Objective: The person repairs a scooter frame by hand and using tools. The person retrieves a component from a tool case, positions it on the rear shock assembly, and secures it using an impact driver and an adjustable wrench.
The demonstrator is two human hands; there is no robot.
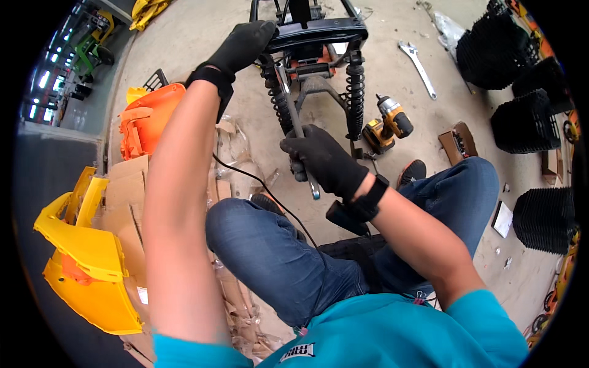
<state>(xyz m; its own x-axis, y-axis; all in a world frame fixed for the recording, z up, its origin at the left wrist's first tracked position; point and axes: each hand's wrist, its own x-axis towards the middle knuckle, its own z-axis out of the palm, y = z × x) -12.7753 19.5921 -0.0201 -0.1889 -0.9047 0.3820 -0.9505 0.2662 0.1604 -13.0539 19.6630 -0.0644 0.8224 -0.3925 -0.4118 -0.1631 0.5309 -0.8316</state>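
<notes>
My left hand (245,46), in a black glove, is closed over the left end of a black metal crossbar (319,34) on a small vehicle frame. In my right hand (325,158), also gloved, is a long silver wrench (296,110), gripped near its lower end. It slants up toward the frame beside the left coil-spring shock absorber (279,104); what its upper end touches is hard to make out. The right shock absorber (354,92) hangs from the crossbar's other side. Between them shows a grey curved arm (317,86).
On the floor at right lie a yellow-black cordless impact driver (389,122), an adjustable wrench (419,69) and a small open carton (459,144). Stacked black plastic parts (494,49) line the right side. Orange (147,122) and yellow plastic panels (92,257) sit with cardboard at left. A black cable (261,182) crosses my knee.
</notes>
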